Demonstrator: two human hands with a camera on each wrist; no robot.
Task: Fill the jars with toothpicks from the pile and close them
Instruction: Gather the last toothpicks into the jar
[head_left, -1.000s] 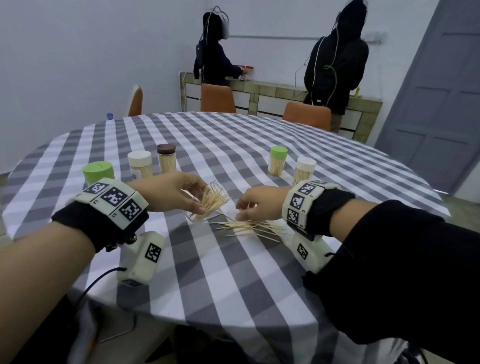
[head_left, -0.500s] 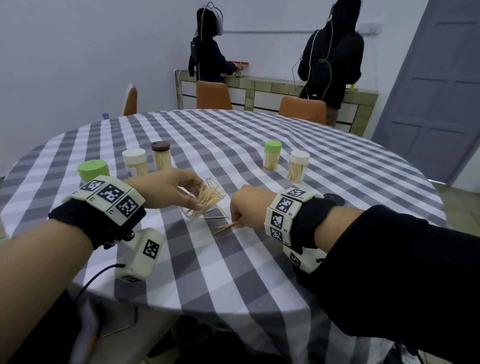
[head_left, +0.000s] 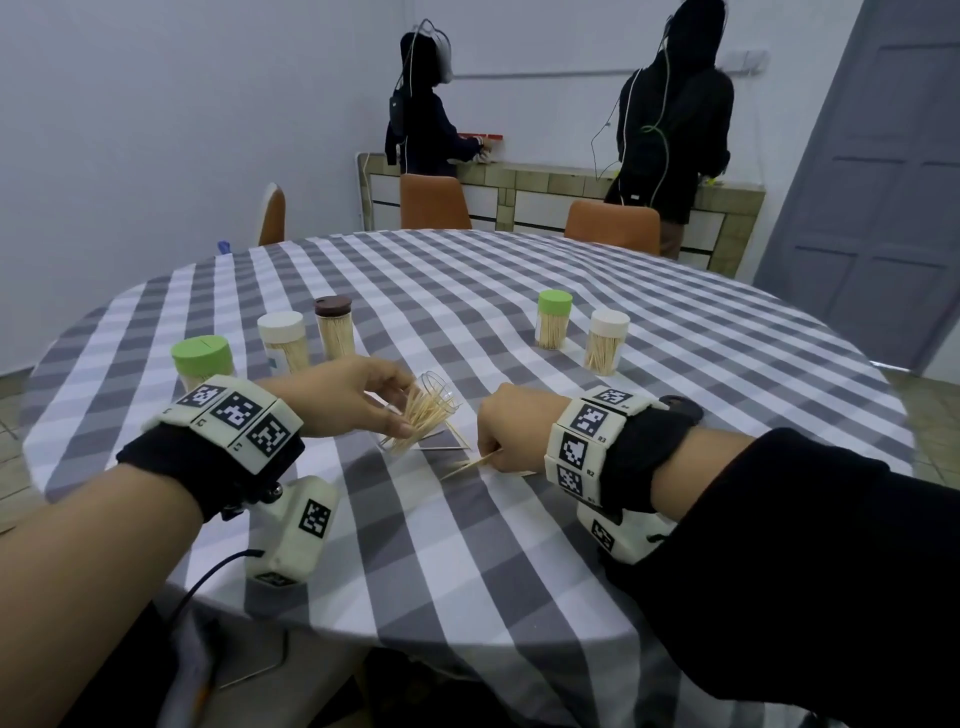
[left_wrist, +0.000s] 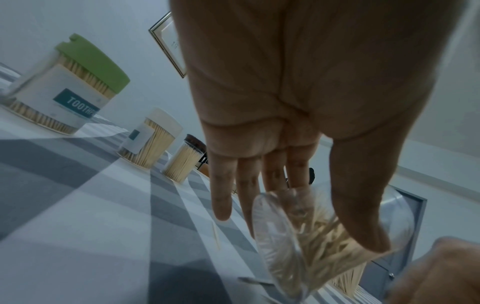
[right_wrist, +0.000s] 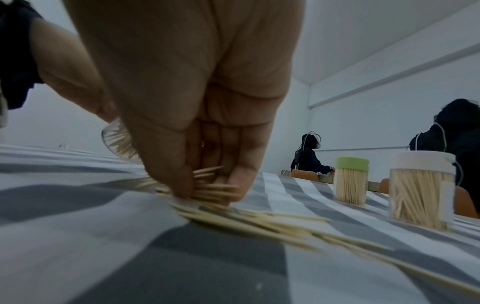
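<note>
Head view puts our two forearms nearest, each strapped with a blocky white wrist unit printed with black square codes, over a round table (head_left: 467, 561) draped in smooth grey-and-white checked cloth. Just beyond them our left hand (head_left: 343, 400) grips a clear plastic jar (head_left: 428, 410) between thumb and fingers, tilted with its open mouth toward the right and partly filled with thin pale wooden toothpicks. Beside it, our right hand (head_left: 511, 428) curls down onto the pile of toothpicks (right_wrist: 249, 218) lying flat on the cloth, thumb and fingertips pinching a small bundle; the knuckles hide most of the pile from above. Farther out on the left stand three closed cylindrical jars packed with sticks: a wide green-lidded jar (head_left: 201, 358) with a label, a white-lidded jar (head_left: 283, 340) and a slim brown-lidded jar (head_left: 335, 332). On the right, well apart, stand a small green-capped jar (head_left: 554, 318) and a cream-capped jar (head_left: 607, 340). Past the table edge we see orange chair backs, a tiled counter, two people in dark hoodies facing away, and a grey panelled door.
</note>
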